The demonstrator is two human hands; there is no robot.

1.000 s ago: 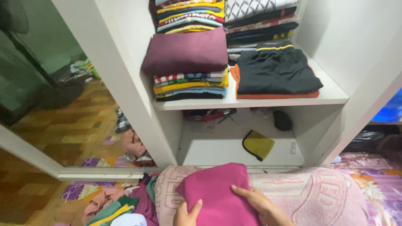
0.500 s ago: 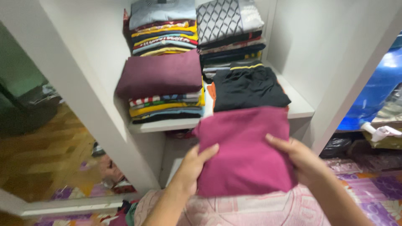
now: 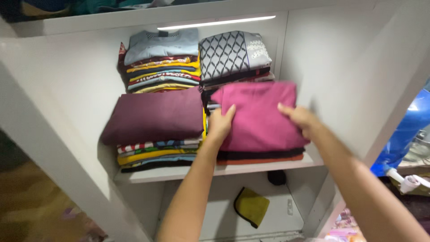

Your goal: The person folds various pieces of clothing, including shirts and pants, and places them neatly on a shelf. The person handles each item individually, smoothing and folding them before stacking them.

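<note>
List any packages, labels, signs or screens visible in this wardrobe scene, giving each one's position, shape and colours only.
No packages, signs or screens show.
Small dark neck label: a rectangle at the collar of the folded pale blue shirt, top of the back left stack.
Pale printed patch: a blurred block on the folded grey diamond-patterned garment, top of the back right stack.

Magenta folded garment [image 3: 260, 116] hides the black clothes beneath.

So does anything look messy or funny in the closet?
Mostly tidy. The magenta folded cloth both hands hold sits slightly askew on the right front stack. Below, a yellow-green cloth lies loose and crooked on the lower shelf, not stacked.
</note>
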